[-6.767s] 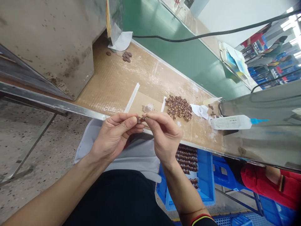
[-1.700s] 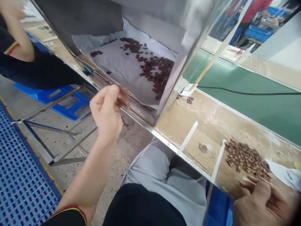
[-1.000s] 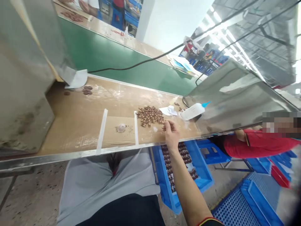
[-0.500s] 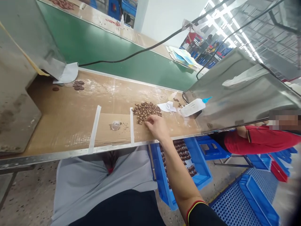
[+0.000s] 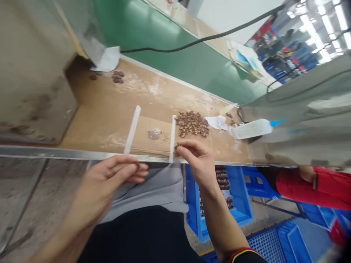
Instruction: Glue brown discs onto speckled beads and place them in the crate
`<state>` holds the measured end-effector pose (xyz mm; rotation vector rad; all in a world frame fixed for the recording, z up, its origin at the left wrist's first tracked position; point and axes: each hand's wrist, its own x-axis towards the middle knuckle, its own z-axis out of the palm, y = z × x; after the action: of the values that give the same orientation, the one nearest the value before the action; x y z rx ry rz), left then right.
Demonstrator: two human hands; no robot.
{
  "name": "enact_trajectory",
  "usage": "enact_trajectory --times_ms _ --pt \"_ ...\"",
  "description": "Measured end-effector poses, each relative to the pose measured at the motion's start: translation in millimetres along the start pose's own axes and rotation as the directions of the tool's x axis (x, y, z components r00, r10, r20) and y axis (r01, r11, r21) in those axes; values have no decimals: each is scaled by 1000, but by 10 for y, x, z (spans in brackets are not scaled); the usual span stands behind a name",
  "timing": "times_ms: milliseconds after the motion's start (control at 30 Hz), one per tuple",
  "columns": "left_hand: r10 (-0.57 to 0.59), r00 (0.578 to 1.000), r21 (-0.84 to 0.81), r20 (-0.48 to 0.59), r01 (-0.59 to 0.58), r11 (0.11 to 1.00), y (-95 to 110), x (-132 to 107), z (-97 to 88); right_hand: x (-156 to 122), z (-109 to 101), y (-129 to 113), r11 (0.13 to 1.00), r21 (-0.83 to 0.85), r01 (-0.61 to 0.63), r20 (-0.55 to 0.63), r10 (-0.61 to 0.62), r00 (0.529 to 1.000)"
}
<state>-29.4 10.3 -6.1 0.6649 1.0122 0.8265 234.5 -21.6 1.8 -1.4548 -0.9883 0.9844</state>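
My right hand point(image 5: 197, 157) is over the front edge of the bench, thumb and forefinger pinched on a small brown piece point(image 5: 178, 146), mostly hidden by the fingertips. Just beyond it lies a pile of small shiny brown-and-gold pieces point(image 5: 193, 124). At the bench's front edge, my left hand point(image 5: 117, 173) has its thumb pressed to the curled fingers; what it holds, if anything, I cannot make out. Between two white tape strips, a small clear round container point(image 5: 155, 133) sits on a cardboard sheet point(image 5: 144, 126), with tiny specks to its right.
A white bottle with a blue tip point(image 5: 253, 129) lies at right beside crumpled white paper point(image 5: 218, 122). Brown discs point(image 5: 117, 76) are at the far left. Metal housings flank the bench, and a black cable point(image 5: 192, 45) crosses above. Below right stands a blue crate point(image 5: 244, 204); a person in red point(image 5: 315, 188) sits beyond.
My right hand has drawn back from the pile towards me with a small brown piece. My left hand has come into view at the lower left. The camera view has shifted.
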Motion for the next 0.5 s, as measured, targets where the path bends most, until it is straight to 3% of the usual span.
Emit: enact_trajectory --times_ms 67,167,500 --pt "-52 998 -71 24 54 996 -86 -1 43 -138 213 -13 986 132 -98 98 85 992" --pt "-52 999 -159 16 54 986 -145 63 154 -240 381 4 968 203 -148 161 116 980" --pt "-33 999 -167 29 37 985 -184 21 202 -254 450 15 954 238 -183 236 126 963"
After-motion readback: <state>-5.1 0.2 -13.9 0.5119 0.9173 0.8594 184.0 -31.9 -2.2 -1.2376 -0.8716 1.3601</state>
